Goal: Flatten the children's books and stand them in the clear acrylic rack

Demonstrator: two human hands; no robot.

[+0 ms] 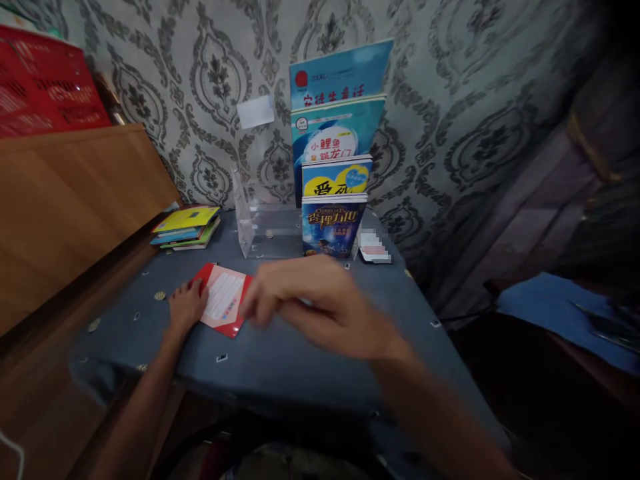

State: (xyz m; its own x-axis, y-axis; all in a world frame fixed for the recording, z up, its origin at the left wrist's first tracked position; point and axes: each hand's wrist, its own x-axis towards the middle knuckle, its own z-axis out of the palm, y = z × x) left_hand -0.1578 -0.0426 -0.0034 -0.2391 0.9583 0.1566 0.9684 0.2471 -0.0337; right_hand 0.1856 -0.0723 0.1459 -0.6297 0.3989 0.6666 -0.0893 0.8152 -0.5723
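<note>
A thin red book (223,299) with a white panel lies flat on the blue-grey tablecloth (300,360). My left hand (186,305) rests on the book's left edge, fingers curled over the corner. My right hand (320,303) hovers just right of the book, raised off the cloth and blurred by motion, fingers bent toward the book's right edge. Whether it holds anything is unclear.
A clear tiered stand (260,227) at the back holds several upright books (334,223). A small stack of books (186,228) lies at the back left beside a wooden panel (65,200). A red box (45,83) sits above it. Patterned wallpaper is behind.
</note>
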